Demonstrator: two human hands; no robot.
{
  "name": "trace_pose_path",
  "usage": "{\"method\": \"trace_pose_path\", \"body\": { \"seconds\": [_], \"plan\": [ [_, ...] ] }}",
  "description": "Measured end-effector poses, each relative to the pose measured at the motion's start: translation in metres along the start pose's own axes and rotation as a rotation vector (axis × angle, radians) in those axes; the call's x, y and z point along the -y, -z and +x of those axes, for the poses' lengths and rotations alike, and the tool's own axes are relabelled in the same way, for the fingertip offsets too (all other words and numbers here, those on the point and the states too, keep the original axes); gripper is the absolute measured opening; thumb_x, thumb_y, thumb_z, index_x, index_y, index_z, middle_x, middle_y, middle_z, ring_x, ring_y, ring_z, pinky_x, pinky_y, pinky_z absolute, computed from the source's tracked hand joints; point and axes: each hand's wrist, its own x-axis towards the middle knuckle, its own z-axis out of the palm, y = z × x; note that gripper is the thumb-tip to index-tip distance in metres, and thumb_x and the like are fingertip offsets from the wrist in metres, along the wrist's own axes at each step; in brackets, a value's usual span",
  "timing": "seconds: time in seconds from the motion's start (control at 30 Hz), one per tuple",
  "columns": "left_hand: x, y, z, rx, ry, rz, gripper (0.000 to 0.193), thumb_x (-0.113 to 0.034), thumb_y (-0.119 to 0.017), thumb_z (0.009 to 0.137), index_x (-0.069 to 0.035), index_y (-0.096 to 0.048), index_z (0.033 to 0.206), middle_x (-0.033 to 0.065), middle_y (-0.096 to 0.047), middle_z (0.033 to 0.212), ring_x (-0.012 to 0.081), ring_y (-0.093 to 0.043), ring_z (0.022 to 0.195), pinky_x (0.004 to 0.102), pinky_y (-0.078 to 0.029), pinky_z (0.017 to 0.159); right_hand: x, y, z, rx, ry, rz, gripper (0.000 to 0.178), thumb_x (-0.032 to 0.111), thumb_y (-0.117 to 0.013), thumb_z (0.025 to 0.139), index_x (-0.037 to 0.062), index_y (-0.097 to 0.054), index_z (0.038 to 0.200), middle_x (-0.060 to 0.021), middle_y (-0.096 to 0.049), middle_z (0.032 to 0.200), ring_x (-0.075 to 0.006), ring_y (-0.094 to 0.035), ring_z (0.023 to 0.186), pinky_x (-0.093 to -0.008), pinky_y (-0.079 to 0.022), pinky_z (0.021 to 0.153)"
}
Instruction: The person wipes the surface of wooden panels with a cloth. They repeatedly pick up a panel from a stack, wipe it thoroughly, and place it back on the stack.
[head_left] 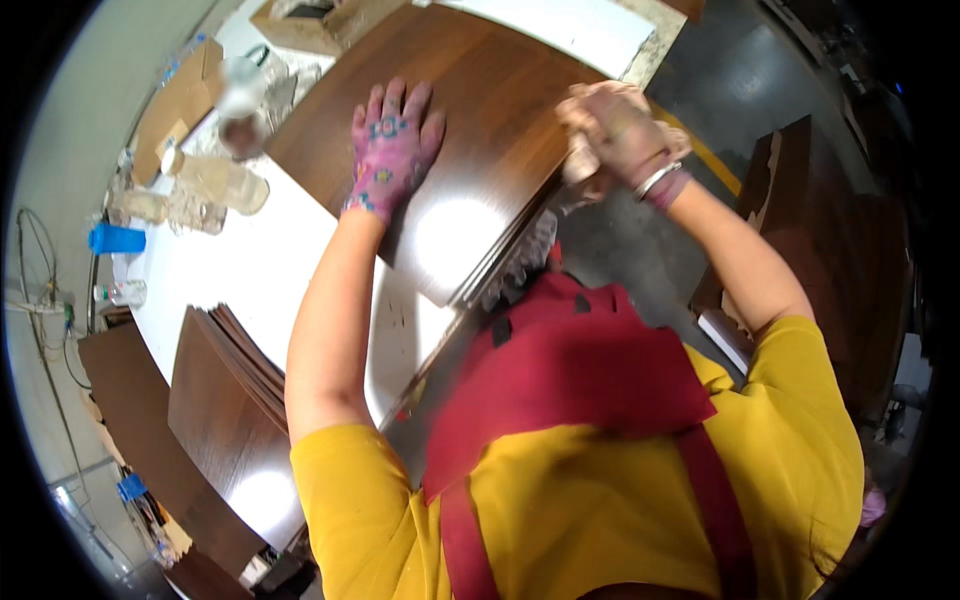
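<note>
A stack of dark brown wood-grain panels [490, 110] lies on the white worktable in front of me. My left hand [388, 155], in a pink patterned glove, rests flat on the top panel with its fingers spread. At the panel's right edge, my right hand [622, 135] is closed on a crumpled pale peach cloth [582, 160]. This gloved hand is smeared by motion, and its fingers are partly hidden. Cloth hangs over the edge and sticks out on both sides of the hand.
The white tabletop [285, 235] holds cloudy plastic bottles [225, 182], a blue cup [117, 239] and a cardboard box [180, 105] at the left. A second panel stack [225, 390] stands nearer on the left. More dark panels [810, 240] stand at the right, beyond the grey floor [715, 85].
</note>
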Motion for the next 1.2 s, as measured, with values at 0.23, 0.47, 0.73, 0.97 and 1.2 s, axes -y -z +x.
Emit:
{"method": "trace_pose_path", "body": {
  "seconds": [0.23, 0.47, 0.73, 0.97, 1.2],
  "plan": [
    [0.147, -0.008, -0.04, -0.261, 0.468, 0.031, 0.071, -0.048, -0.063, 0.085, 0.004, -0.048, 0.13, 0.0258, -0.05, 0.131, 0.0376, -0.041, 0.129, 0.0461, -0.028, 0.109, -0.03, 0.072, 0.028, 0.118, -0.193, -0.057, 0.023, 0.024, -0.057, 0.087, 0.0144, -0.064, 0.107, -0.0109, -0.059, 0.1, -0.0283, -0.059, 0.098, -0.0367, -0.049, 0.082],
    [0.179, -0.03, -0.07, 0.007, 1.222, -1.412, 0.059, -0.043, -0.065, 0.089, -0.001, -0.052, 0.128, 0.0107, -0.058, 0.126, 0.0191, -0.057, 0.113, 0.032, -0.049, 0.091, -0.043, -0.009, 0.072, 0.142, 0.012, -0.295, 0.013, 0.021, -0.06, 0.08, 0.0158, -0.064, 0.091, -0.0084, -0.057, 0.093, -0.0272, -0.061, 0.079, -0.0404, -0.051, 0.064],
    [0.16, 0.019, -0.066, 0.126, 1.143, -1.08, 0.06, -0.051, -0.064, 0.087, 0.0, -0.057, 0.117, 0.0077, -0.065, 0.101, 0.0154, -0.063, 0.08, 0.0286, -0.051, 0.064, -0.044, 0.008, 0.088, 0.335, 0.03, -0.169, 0.022, 0.025, -0.063, 0.079, 0.01, -0.062, 0.095, -0.0114, -0.057, 0.098, -0.0283, -0.062, 0.084, -0.0407, -0.053, 0.064],
    [0.143, 0.015, -0.077, -0.162, 1.158, -1.286, 0.052, -0.04, -0.062, 0.091, 0.002, -0.054, 0.122, 0.0126, -0.063, 0.11, 0.0209, -0.063, 0.093, 0.033, -0.054, 0.075, -0.047, -0.002, 0.089, 0.392, 0.048, -0.253, 0.03, 0.029, -0.065, 0.079, 0.0074, -0.061, 0.1, -0.011, -0.058, 0.105, -0.0274, -0.061, 0.091, -0.0406, -0.053, 0.068],
    [0.148, 0.089, -0.019, -0.295, 1.0, -1.454, 0.058, -0.033, -0.061, 0.091, 0.001, -0.046, 0.136, 0.0134, -0.053, 0.133, 0.0248, -0.049, 0.125, 0.0379, -0.041, 0.105, -0.072, 0.014, 0.114, 0.425, -0.224, 0.236, 0.041, 0.048, -0.05, 0.09, 0.0159, -0.062, 0.112, -0.0123, -0.064, 0.105, -0.0305, -0.062, 0.1, -0.0387, -0.049, 0.086]
  ]
}}
